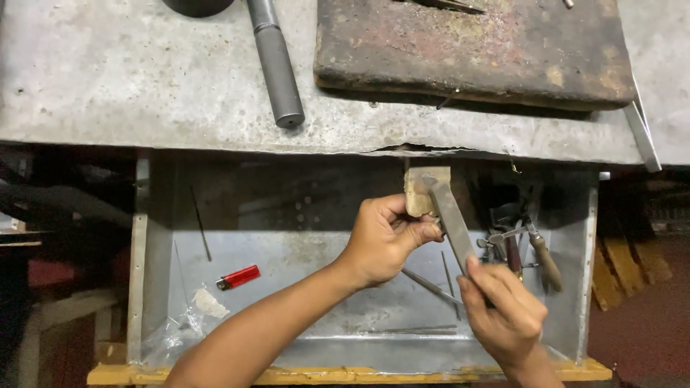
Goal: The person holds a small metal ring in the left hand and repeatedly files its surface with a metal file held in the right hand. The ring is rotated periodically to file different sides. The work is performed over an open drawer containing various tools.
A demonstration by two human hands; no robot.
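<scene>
Two hands, the left hand (384, 241) and right hand (503, 316), at lower centre. One flat metal file (451, 219) and one wooden peg (419, 192) at centre. One red lighter (238, 277) at lower left. One grey metal rod (277, 65) at upper left. One dark slab (474, 47) at upper right.

One package is in view: a clear plastic bag (176, 334), crumpled, at the front left corner of the metal tray (154, 287). It holds a small whitish lump and lies near a red lighter (238, 277). No labels, signs or screens are visible.
</scene>
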